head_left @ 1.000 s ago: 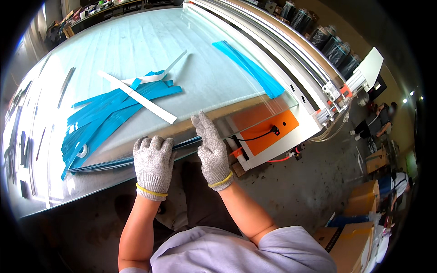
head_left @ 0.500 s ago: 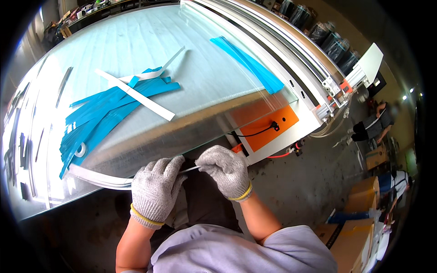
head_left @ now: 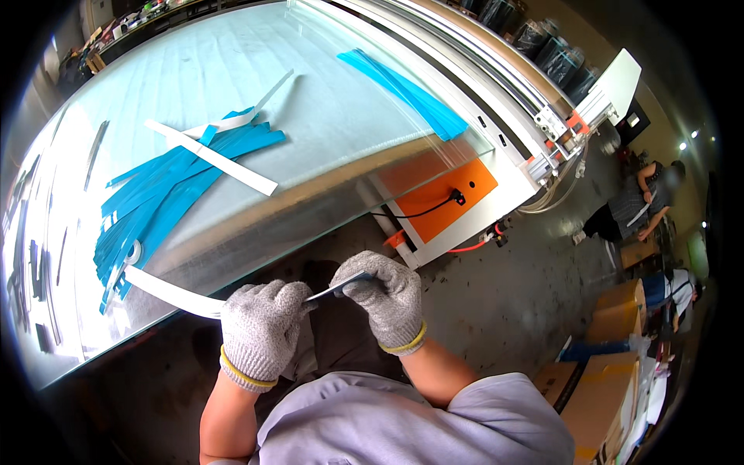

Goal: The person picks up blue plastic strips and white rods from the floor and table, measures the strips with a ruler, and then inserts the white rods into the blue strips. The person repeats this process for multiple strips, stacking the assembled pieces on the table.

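Observation:
My left hand (head_left: 260, 332), in a grey knit glove with a yellow cuff, is closed on a long flexible strip (head_left: 172, 293). Its white length curves from my fist back to the table's near left edge. Past the fist, its short dark blue-grey end spans the gap to my right hand (head_left: 387, 301), gloved alike, whose thumb and fingers pinch it. Both hands are just off the table's front edge. Beyond them lies a fanned pile of blue strips (head_left: 174, 190), crossed by a loose white strip (head_left: 225, 164). A small white ring-shaped roll (head_left: 136, 253) rests at the pile's near end.
The glass-topped table (head_left: 310, 124) carries another bundle of blue strips (head_left: 407, 94) on the right. Along its right side runs a machine with a white rail and orange panel (head_left: 447, 203). Cardboard boxes (head_left: 597, 395) and two people stand on the right.
The strip's end between my hands has turned, now showing a broader dark face slanting up to the right. My right fingers have shifted their pinch. The view has moved slightly.

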Demonstrator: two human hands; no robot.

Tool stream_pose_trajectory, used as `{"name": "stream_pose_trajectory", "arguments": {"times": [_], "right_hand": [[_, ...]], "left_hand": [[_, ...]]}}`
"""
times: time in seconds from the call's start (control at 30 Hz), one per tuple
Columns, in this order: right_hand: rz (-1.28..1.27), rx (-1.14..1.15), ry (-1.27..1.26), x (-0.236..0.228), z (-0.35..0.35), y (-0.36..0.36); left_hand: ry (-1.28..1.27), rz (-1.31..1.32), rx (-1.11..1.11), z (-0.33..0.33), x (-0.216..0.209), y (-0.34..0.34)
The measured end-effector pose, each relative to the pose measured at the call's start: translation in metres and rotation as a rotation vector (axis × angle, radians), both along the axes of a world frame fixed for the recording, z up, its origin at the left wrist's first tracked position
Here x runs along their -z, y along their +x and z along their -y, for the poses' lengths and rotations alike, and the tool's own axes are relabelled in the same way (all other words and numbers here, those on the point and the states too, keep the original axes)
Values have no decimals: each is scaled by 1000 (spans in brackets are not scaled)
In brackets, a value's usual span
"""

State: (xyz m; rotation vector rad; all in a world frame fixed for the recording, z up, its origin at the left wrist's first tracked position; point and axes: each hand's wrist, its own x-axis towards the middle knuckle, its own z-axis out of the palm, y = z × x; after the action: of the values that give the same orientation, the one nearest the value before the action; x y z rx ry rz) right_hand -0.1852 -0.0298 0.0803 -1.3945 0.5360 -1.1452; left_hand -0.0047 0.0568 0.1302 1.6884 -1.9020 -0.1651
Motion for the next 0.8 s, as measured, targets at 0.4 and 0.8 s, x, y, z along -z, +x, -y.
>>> {"name": "stream_pose_trajectory", "arguments": {"times": [0.4, 0.8], "right_hand": [[-88, 112, 138, -2, -11, 12], [-128, 208, -61, -5, -7, 17]], "left_hand": [[-19, 29, -26, 4, -5, 11], [-3, -13, -20, 7, -2, 14]]}}
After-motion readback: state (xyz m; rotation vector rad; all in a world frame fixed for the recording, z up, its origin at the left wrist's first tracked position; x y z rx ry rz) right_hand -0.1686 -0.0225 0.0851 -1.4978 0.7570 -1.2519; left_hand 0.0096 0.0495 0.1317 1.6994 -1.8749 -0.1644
